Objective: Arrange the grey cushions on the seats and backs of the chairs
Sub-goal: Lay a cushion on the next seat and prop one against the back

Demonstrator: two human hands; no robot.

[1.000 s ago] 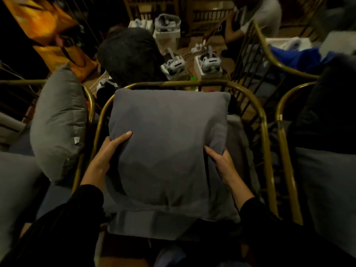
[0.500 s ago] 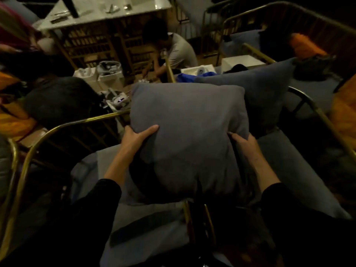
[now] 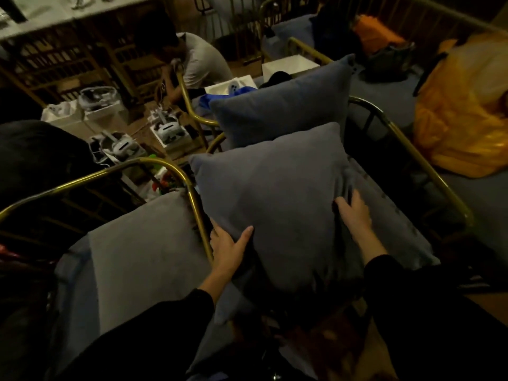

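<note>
Two hands hold one grey cushion (image 3: 275, 204) at the centre of the frame: the left hand (image 3: 228, 247) clasps its lower left edge, thumb laid across the front and fingers tucked behind, while the right hand (image 3: 354, 215) presses on the right side, fingers curled into the fabric where it creases. It stands nearly upright over a grey seat pad (image 3: 395, 215), with the chair's brass rail (image 3: 412, 166) curving round to the right. Just behind, toward upper centre, a second grey cushion (image 3: 283, 108) already leans upright. At lower left another seat cushion (image 3: 143, 265) lies flat inside its own brass frame (image 3: 90, 174). To my eye the job now is seating the held cushion against a chair back, and doing it well means lowering the bottom edge right into the angle where seat meets back, then pushing the top corners rearward until they rest evenly. Soft filling like this will likely slump, so a pat on both sides should square it. Care is needed near the rail between the chairs, which could catch a corner. At upper left, a seated person (image 3: 192, 61) works among white boxes (image 3: 167, 130).
</note>
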